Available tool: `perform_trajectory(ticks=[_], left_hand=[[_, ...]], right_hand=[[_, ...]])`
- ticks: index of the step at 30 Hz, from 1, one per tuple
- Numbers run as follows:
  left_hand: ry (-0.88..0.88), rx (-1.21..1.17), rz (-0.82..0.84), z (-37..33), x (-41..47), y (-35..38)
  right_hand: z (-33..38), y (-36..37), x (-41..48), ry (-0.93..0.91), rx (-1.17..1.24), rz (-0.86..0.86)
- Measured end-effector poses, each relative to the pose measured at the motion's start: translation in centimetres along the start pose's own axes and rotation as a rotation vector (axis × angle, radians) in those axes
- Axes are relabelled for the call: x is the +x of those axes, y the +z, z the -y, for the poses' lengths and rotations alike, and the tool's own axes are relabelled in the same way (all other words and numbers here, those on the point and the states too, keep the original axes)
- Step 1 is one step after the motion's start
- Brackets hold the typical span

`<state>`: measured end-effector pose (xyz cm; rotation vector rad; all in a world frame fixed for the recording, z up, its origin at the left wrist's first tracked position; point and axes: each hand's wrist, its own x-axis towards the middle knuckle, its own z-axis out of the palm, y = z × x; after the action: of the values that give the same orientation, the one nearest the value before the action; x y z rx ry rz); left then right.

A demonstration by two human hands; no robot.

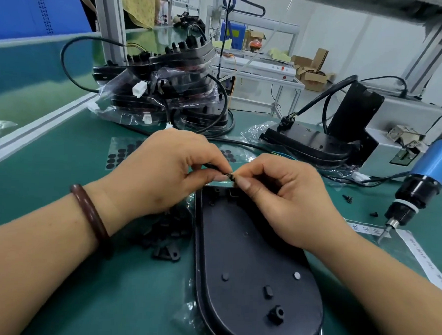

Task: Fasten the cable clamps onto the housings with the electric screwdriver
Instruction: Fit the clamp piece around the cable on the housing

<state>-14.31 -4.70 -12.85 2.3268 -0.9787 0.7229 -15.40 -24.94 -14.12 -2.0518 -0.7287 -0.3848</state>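
Fingers of my left hand [163,172] were curled, thumb and forefinger pinching a thin black cable [211,166] near the centre of the frame. My right hand [285,199] met it fingertip to fingertip, its thumb and forefinger pinching a small black cable clamp [231,177] against the cable's end, the other fingers folded loosely. Both hands hovered just over the top end of a dark oval housing [247,271], which lay flat on the green bench [47,189] in the lower centre with its moulded posts facing up. A brown bracelet [91,219] sat on my left wrist. Below that hand, just left of the housing, lay a loose pile of black clamps [166,241]. At the right edge the electric screwdriver [424,183], blue-bodied, pointed tip-down at the bench, with a few black screws [347,198] near it. Bagged housings [173,88] with cables were stacked in the upper centre, and sheets of round black pads [120,154] lay beyond my left hand.
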Motion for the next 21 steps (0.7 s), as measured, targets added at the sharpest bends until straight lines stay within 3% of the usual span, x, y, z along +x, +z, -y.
perform_trajectory(ticks=[21], left_hand=[[-0.095,-0.067,0.096,0.2,-0.8,0.5]], right_hand=[[0.7,-1.5,1.3,0.063,-0.1,0.208]])
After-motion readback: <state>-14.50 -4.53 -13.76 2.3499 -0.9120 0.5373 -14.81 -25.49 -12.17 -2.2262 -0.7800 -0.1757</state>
